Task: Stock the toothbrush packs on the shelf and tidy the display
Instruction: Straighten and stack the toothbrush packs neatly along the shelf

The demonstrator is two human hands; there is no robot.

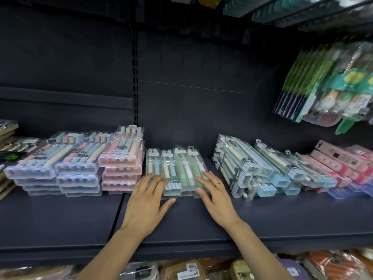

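Your left hand (pixel 148 201) and right hand (pixel 215 196) lie side by side, a little apart, on the near end of the clear toothbrush packs (pixel 177 168); the fingers of both are straight and spread, resting flat on the top of the packs rather than curled round them; a gold ring (pixel 218 184) sits on a finger of your right hand; the packs lie flat in a row on the dark shelf (pixel 282 219), running away from your fingertips toward the back panel (pixel 191 108). Just beyond your left hand, touching the row's left side, stands a stack of pink-edged packs (pixel 122 160), taller than the row under your palms; further left sit two stacks of pastel packs (pixel 54 160). To the right of your right hand, across a bare strip of shelf, a heap of blue-ended packs (pixel 254 168) lies slanted and uneven; beyond it, pink and red packs (pixel 341 168) fan toward the edge of view. Above and right of your right hand, green carded packs (pixel 323 83) hang from pegs; below your wrists, under the shelf lip, wrapped goods (pixel 189 269) show on the lower level.
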